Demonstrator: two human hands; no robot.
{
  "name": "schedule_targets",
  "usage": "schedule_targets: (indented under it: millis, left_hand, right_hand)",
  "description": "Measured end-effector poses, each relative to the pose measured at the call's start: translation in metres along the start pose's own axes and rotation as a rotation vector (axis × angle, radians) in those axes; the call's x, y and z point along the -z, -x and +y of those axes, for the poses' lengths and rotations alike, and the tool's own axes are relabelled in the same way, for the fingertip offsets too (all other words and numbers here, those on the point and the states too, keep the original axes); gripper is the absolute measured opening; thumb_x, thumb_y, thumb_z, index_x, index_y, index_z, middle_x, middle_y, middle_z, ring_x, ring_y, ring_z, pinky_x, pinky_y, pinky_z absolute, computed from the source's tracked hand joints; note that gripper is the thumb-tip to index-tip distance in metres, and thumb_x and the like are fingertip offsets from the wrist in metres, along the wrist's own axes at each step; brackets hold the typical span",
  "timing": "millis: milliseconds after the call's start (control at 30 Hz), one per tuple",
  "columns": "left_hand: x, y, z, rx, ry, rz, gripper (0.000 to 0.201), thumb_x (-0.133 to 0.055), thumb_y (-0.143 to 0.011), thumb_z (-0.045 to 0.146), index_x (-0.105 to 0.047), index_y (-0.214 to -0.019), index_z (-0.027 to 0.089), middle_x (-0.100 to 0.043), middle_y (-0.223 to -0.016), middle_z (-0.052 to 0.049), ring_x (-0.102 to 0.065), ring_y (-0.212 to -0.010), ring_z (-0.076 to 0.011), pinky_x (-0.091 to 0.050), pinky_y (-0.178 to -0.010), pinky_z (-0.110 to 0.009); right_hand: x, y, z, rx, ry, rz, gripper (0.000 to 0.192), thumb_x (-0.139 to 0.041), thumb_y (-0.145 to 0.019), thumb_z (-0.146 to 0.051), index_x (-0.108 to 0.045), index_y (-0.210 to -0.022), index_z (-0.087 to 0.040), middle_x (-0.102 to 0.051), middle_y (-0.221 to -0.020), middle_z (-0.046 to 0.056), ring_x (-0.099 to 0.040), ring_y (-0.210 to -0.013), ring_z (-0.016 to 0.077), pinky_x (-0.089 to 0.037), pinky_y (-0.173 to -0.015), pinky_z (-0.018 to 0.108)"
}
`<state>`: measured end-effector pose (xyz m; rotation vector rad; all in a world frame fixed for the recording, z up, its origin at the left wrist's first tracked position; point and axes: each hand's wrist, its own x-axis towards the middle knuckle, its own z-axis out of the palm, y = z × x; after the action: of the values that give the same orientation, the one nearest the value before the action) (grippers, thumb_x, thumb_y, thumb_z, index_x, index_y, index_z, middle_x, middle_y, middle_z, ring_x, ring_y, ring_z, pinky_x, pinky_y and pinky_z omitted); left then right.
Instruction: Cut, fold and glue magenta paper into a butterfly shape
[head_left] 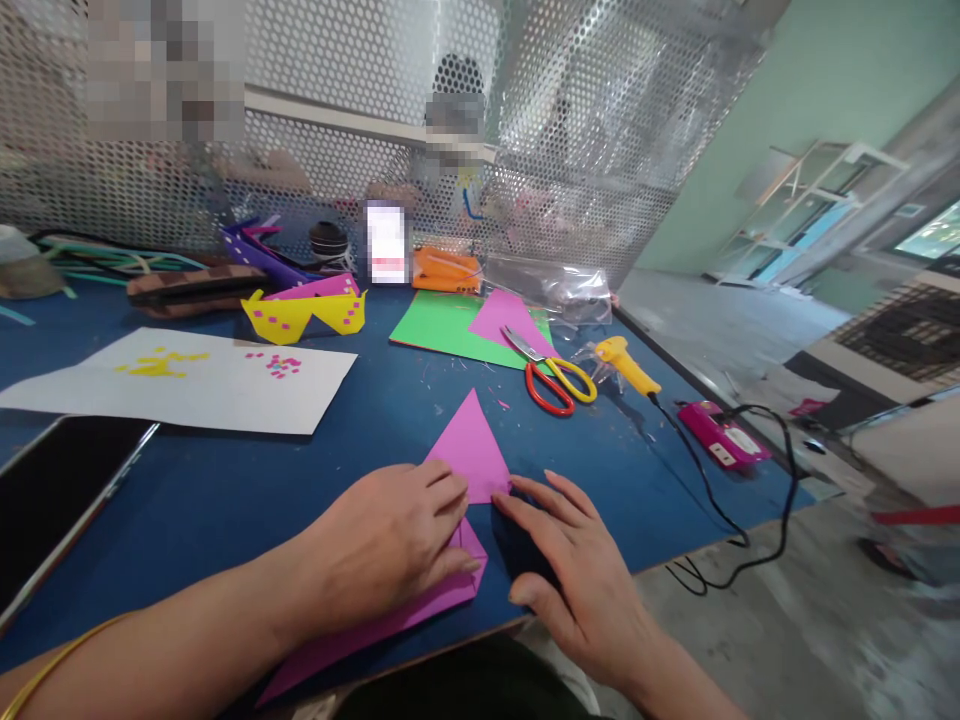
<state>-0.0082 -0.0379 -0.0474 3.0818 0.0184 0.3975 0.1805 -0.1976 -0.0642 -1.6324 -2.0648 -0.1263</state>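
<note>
A folded pink-purple paper (470, 450) lies near the table's front edge, its pointed end away from me. Another stretch of it runs back toward me under my left forearm, with creases by the thumb. My left hand (397, 540) rests on the paper with bent fingers closed over the fold and the thumb pressed on the lower part. My right hand (566, 560) is open at the right side, its fingertips touching the paper's edge and the thumb held apart. The left palm hides part of the fold.
Scissors (551, 372), a green sheet (439, 325) and a yellow glue gun (628, 365), its cord trailing right, lie beyond my hands. A pink power strip (724, 435) sits near the right edge. To the left are a yellow paper mask (281, 318), white paper (225, 390) and a dark tablet (67, 490).
</note>
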Motion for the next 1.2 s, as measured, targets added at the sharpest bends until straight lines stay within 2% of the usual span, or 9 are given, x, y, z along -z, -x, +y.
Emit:
schedule_targets:
  millis: [200, 400, 600, 733, 800, 867, 1067, 1200]
  left_hand:
    - [0.001, -0.001, 0.002, 0.004, -0.008, -0.01, 0.03, -0.059, -0.097, 0.041, -0.071, -0.097, 0.014, -0.071, -0.097, -0.009, -0.064, -0.095, -0.0244, -0.053, -0.082, -0.038]
    - [0.002, -0.001, 0.003, 0.01, -0.004, 0.026, 0.032, -0.057, -0.097, 0.043, -0.071, -0.096, 0.014, -0.071, -0.095, -0.009, -0.063, -0.091, -0.0245, -0.054, -0.079, -0.039]
    - [0.004, -0.002, 0.002, 0.003, -0.013, 0.004, 0.034, -0.061, -0.095, 0.046, -0.072, -0.095, 0.014, -0.072, -0.095, -0.01, -0.064, -0.092, -0.026, -0.055, -0.077, -0.039]
    - [0.001, -0.002, 0.002, -0.045, -0.07, 0.118, 0.039, -0.051, -0.1, 0.046, -0.072, -0.096, 0.012, -0.074, -0.097, -0.012, -0.066, -0.088, -0.0253, -0.056, -0.072, -0.038]
    - [0.0, -0.003, 0.002, -0.081, -0.087, 0.191, 0.042, -0.043, -0.103, 0.042, -0.071, -0.102, 0.011, -0.075, -0.101, -0.012, -0.067, -0.085, -0.0237, -0.057, -0.071, -0.037]
    - [-0.001, -0.003, 0.002, -0.113, -0.091, 0.216, 0.043, -0.039, -0.105, 0.04, -0.07, -0.109, 0.01, -0.075, -0.106, -0.011, -0.068, -0.086, -0.0226, -0.057, -0.073, -0.037]
    - [0.001, -0.003, 0.002, -0.115, -0.069, 0.124, 0.044, -0.042, -0.103, 0.041, -0.068, -0.118, 0.01, -0.075, -0.113, -0.013, -0.067, -0.098, -0.0265, -0.058, -0.081, -0.04]
    - [0.003, -0.002, 0.002, -0.078, -0.02, 0.08, 0.045, -0.044, -0.102, 0.044, -0.066, -0.124, 0.011, -0.074, -0.117, -0.014, -0.068, -0.1, -0.0269, -0.057, -0.084, -0.041]
  right_hand:
    - [0.002, -0.004, -0.008, 0.038, 0.053, 0.011, 0.062, -0.034, -0.104, -0.056, -0.049, -0.142, -0.008, -0.072, -0.125, 0.015, -0.062, -0.123, 0.0305, -0.043, -0.11, 0.056]
    - [0.004, 0.002, -0.001, -0.016, 0.048, 0.012, 0.062, -0.033, -0.103, -0.058, -0.05, -0.142, -0.012, -0.069, -0.131, 0.014, -0.059, -0.129, 0.028, -0.045, -0.11, 0.053]
    - [-0.002, 0.002, -0.005, 0.055, 0.149, 0.079, 0.061, -0.036, -0.104, -0.055, -0.055, -0.135, -0.006, -0.072, -0.123, 0.015, -0.064, -0.12, 0.0305, -0.047, -0.106, 0.053]
    - [-0.004, 0.0, -0.009, 0.099, 0.188, 0.119, 0.062, -0.043, -0.102, -0.056, -0.059, -0.13, -0.003, -0.073, -0.12, 0.016, -0.067, -0.114, 0.0314, -0.047, -0.106, 0.051]
    - [-0.005, 0.0, -0.009, 0.09, 0.183, 0.132, 0.059, -0.043, -0.102, -0.053, -0.059, -0.13, -0.004, -0.074, -0.12, 0.015, -0.067, -0.114, 0.0303, -0.047, -0.107, 0.051]
    - [-0.006, 0.001, -0.008, 0.077, 0.168, 0.142, 0.057, -0.042, -0.104, -0.051, -0.059, -0.13, -0.003, -0.074, -0.12, 0.015, -0.066, -0.115, 0.0292, -0.046, -0.107, 0.051]
    - [-0.005, 0.002, -0.007, 0.035, 0.121, 0.131, 0.058, -0.039, -0.104, -0.051, -0.057, -0.132, -0.005, -0.074, -0.12, 0.014, -0.065, -0.116, 0.0288, -0.046, -0.108, 0.052]
    - [0.002, 0.001, -0.004, -0.011, 0.047, 0.082, 0.057, -0.037, -0.104, -0.053, -0.055, -0.137, -0.01, -0.074, -0.121, 0.012, -0.065, -0.119, 0.0276, -0.047, -0.107, 0.052]
